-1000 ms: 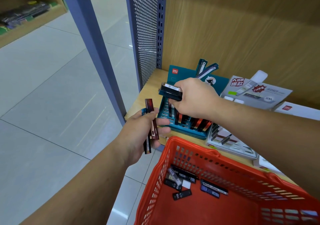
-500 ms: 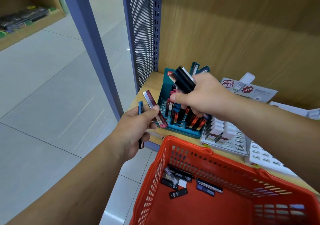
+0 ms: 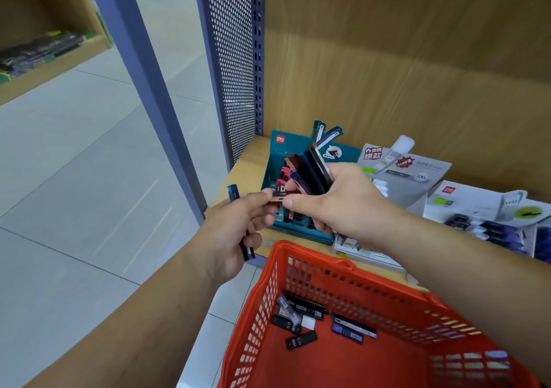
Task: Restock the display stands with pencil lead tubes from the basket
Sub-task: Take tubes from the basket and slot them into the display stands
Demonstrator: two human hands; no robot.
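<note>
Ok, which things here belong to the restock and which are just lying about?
Job: left hand and right hand, both gripping lead tubes; teal display stand; red basket with loose tubes; probably the grey stands.
Lying about: far-shelf stock; perforated panel.

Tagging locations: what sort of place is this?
Most likely a stationery shop aisle: a teal display stand of pencil lead tubes on a wooden shelf, a perforated metal shelving panel, and an orange shopping basket.
</note>
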